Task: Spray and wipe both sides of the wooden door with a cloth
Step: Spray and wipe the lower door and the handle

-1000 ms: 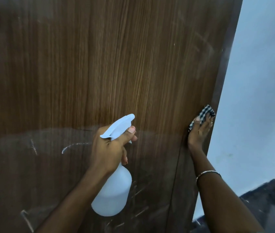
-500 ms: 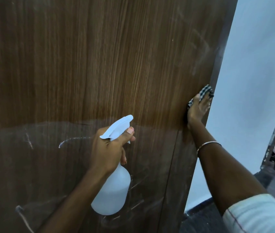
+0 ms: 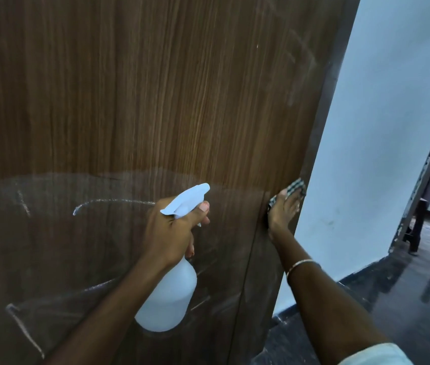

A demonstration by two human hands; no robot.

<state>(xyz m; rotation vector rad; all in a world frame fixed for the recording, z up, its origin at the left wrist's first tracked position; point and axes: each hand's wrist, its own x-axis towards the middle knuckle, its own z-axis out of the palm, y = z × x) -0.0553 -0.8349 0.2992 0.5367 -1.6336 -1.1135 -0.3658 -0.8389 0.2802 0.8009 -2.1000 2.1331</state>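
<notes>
The brown wooden door (image 3: pixel 134 96) fills most of the view, with chalky white streaks and smears across its lower half. My left hand (image 3: pixel 169 230) grips the neck of a white spray bottle (image 3: pixel 171 293), nozzle pointing up and right, close to the door face. My right hand (image 3: pixel 283 209) presses a black-and-white checked cloth (image 3: pixel 296 187) flat against the door near its right edge, at about the same height as the nozzle.
A pale blue wall (image 3: pixel 382 127) stands right of the door edge. Dark glossy floor (image 3: pixel 406 293) lies below it. At the far right, a doorway frame (image 3: pixel 427 180) opens onto another room with a dark furniture leg.
My right hand first rose with the cloth along the door's right edge, then slid back down to nozzle height. The left hand and bottle stayed almost still.
</notes>
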